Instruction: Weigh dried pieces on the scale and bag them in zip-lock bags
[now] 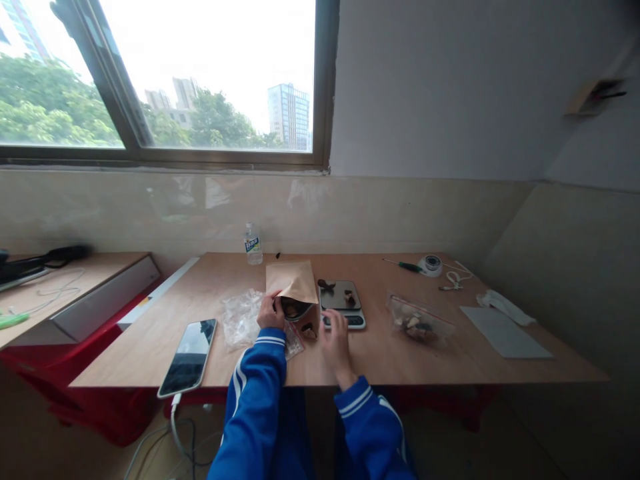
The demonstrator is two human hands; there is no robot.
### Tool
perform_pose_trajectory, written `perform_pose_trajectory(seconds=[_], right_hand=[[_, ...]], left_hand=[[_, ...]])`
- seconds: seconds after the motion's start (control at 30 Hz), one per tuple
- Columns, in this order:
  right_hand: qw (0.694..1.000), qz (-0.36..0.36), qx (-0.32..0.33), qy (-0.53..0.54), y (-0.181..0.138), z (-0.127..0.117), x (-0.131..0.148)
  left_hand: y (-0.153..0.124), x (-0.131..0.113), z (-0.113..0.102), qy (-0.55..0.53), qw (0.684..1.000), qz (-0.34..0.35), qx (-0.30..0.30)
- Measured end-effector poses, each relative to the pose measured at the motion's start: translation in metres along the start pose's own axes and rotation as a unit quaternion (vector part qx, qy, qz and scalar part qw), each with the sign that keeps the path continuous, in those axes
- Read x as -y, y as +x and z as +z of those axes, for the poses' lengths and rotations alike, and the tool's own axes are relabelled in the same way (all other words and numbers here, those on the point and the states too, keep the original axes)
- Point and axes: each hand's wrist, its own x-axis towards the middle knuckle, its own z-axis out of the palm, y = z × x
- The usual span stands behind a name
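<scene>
My left hand (271,313) grips the lower edge of a brown paper pouch (293,281) and holds its dark mouth open toward me. My right hand (334,341) hovers over the table just right of the pouch, its fingers apart, close to a small brown piece (309,330) lying on the wood. Behind my right hand stands a small digital scale (341,300) with a few dark pieces on its platform. Both sleeves are blue with white stripes.
A clear zip bag of brown pieces (419,322) lies to the right. Crumpled clear bags (241,319) and a charging phone (189,355) sit at left. At the back stand a water bottle (253,244), a screwdriver (404,265), a tape roll (431,265); a grey pad (505,331) lies far right.
</scene>
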Motion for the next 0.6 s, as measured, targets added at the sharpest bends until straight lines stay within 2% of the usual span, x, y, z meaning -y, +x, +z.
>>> perform_pose_trajectory(seconds=[0.13, 0.23, 0.47, 0.6], right_hand=[[0.99, -0.047, 0.129, -0.01, -0.028, 0.008, 0.014], [0.986, -0.042, 0.159, -0.013, -0.029, 0.009, 0.014], [0.987, -0.023, 0.155, 0.023, -0.024, 0.003, 0.017], [0.993, 0.008, 0.102, 0.054, -0.021, -0.01, 0.014]], left_hand=[[0.0, 0.001, 0.0, 0.0, 1.0, 0.0, 0.004], [-0.001, 0.001, 0.0, 0.002, 1.0, 0.009, 0.005], [-0.001, 0.002, 0.001, 0.006, 1.0, 0.011, -0.005], [0.0, 0.002, 0.0, 0.006, 1.0, 0.008, -0.006]])
